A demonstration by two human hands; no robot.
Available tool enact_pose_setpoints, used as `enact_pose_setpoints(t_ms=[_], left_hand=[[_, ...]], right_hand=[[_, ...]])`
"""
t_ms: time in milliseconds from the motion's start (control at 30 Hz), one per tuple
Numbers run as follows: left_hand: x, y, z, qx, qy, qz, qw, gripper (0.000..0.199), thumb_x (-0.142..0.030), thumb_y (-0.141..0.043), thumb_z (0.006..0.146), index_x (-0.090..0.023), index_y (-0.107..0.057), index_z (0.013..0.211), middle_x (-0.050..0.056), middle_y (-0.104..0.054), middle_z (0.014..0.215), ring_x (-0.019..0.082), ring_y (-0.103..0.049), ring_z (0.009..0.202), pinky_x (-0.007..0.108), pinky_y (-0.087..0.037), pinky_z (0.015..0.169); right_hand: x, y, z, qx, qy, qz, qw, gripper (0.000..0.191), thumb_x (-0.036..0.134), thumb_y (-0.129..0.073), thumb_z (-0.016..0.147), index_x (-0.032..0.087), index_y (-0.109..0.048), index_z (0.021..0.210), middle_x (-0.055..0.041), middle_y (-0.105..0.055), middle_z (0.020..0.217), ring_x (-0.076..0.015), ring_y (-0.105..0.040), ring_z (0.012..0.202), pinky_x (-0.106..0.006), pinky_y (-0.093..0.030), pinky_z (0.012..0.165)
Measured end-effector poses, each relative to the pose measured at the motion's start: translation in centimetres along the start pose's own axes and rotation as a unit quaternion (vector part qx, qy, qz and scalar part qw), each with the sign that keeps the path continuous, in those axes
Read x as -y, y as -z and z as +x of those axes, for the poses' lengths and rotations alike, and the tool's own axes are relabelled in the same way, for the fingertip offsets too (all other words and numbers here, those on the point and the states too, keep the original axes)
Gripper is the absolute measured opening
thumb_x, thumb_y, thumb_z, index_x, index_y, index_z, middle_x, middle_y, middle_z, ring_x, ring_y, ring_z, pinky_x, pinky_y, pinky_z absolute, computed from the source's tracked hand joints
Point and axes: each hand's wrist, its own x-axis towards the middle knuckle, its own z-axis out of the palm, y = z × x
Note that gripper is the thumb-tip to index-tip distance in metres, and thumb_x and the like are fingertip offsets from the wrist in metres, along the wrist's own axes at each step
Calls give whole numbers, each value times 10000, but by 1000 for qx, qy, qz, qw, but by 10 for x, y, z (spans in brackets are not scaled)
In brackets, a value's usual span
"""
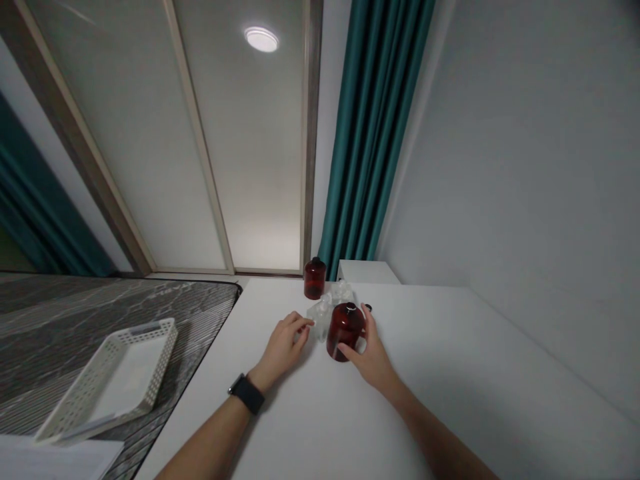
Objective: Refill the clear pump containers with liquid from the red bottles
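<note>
My right hand (374, 357) is wrapped around the side of a dark red glass bottle (344, 337) with a narrow neck, which is upright over the white table. Crumpled clear plastic wrap (323, 312) lies just left of and behind this bottle. My left hand (284, 343), with a dark watch on its wrist, has its fingers loosely bent and apart at the near edge of the plastic; whether it touches it is hard to tell. Farther back stands a second dark red bottle (315, 279). A small black item (369, 307) shows partly behind my right fingers.
The white table (320, 427) reaches to a grey-white wall on the right. To the left, a white perforated basket (107, 383) rests on a grey striped surface (200, 313), near white sheets (60, 459). Behind are a teal curtain (370, 133) and frosted sliding doors.
</note>
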Motion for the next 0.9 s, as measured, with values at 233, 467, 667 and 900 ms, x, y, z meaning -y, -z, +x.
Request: enact_pose_setpoints(t_ms=[233,467,667,900], left_hand=[[2,-2,0,24,6,16,1000,357,-248,-452,964,-202,-654,1255,92,-638,988,250,-619,933,402,-486,862],[-14,5,-4,-2,-12,-87,996,445,-305,-615,883,-196,-537,1306,86,-629,1053,244,-595,957,414,-481,908],[-21,11,-5,20,-50,-147,988,527,-315,-639,861,-201,-482,1351,117,-598,1217,267,-572,1069,440,-459,988],[-18,8,-7,34,-68,-170,982,613,-337,-648,877,-178,-410,1419,173,-519,1411,338,-503,1273,517,-404,1074]], right_hand=[[6,-7,23,23,3,13,1000,975,224,-752,737,307,-209,1543,-116,-398,1547,-289,-473,1348,-551,-403,1100],[11,-11,12,57,8,1,998,924,197,-734,744,276,-254,1530,-124,-400,1552,-292,-433,1395,-547,-312,1167],[24,-19,-3,116,2,65,991,913,159,-729,731,274,-284,1520,-117,-461,1517,-290,-451,1391,-517,-346,1160],[12,0,-6,171,19,-18,985,807,130,-691,761,264,-364,1486,-102,-500,1474,-283,-498,1326,-511,-370,1138]])
